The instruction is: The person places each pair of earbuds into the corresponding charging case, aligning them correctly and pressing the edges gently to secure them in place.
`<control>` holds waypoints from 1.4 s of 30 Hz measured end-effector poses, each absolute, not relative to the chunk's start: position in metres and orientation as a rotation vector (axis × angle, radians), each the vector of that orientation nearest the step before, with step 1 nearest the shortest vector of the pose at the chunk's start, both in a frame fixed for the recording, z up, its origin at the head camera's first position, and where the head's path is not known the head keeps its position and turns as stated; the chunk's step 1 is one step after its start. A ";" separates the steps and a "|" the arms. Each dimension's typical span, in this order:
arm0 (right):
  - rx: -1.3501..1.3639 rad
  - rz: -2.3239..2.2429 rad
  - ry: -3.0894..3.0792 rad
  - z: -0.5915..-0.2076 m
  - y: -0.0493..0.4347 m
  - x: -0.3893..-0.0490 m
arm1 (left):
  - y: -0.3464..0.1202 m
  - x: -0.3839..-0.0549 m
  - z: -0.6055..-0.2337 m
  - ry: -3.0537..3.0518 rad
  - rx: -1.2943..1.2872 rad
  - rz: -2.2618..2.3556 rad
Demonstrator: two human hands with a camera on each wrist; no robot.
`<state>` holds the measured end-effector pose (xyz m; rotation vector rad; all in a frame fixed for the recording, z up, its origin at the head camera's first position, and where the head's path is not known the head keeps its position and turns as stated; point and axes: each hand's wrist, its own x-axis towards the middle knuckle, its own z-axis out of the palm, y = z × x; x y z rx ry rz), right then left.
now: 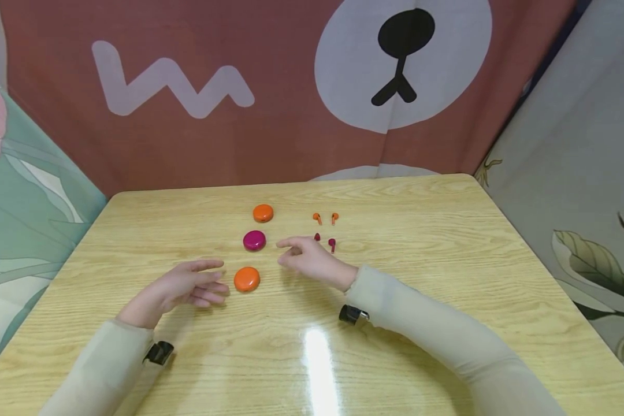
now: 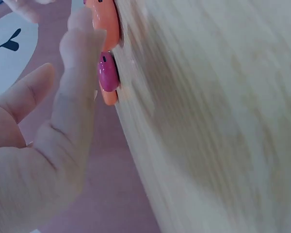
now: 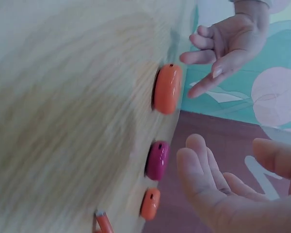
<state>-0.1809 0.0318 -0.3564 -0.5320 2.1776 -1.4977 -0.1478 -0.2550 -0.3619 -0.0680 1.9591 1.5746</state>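
Observation:
Three round, glossy cases stand in a column on the table: a near orange case (image 1: 247,279), a magenta case (image 1: 254,240) and a far orange case (image 1: 263,213). My left hand (image 1: 191,284) hovers just left of the near orange case, fingers apart and holding nothing. To the right of the cases my right hand (image 1: 314,261) is held above the table with loosely bent fingers and nothing in them. Beyond it lie two magenta earbuds (image 1: 332,245), one partly hidden by the hand. Two orange earbuds (image 1: 335,218) lie farther back.
The pale wooden table (image 1: 421,231) ends at a reddish cloth (image 1: 281,144) with a printed animal snout. Patterned cloths hang at both sides. Each wrist wears a small black camera, such as the right one (image 1: 351,315). A bright reflection crosses the tabletop's front.

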 end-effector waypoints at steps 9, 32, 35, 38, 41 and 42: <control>-0.330 -1.577 1.940 -0.362 0.027 -0.183 | -0.257 -0.148 -0.369 1.791 -0.122 1.717; -0.066 -1.609 1.668 -0.386 0.001 -0.184 | -0.244 -0.142 -0.375 1.635 -0.200 1.760; -0.056 -1.612 1.659 -0.388 -0.002 -0.184 | -0.243 -0.142 -0.376 1.627 -0.197 1.758; -0.035 -1.612 1.652 -0.389 -0.005 -0.185 | -0.243 -0.143 -0.378 1.617 -0.193 1.753; -0.013 -1.620 1.641 -0.390 -0.008 -0.186 | -0.243 -0.144 -0.380 1.608 -0.195 1.749; -0.009 -1.622 1.637 -0.391 -0.009 -0.186 | -0.242 -0.144 -0.380 1.605 -0.196 1.750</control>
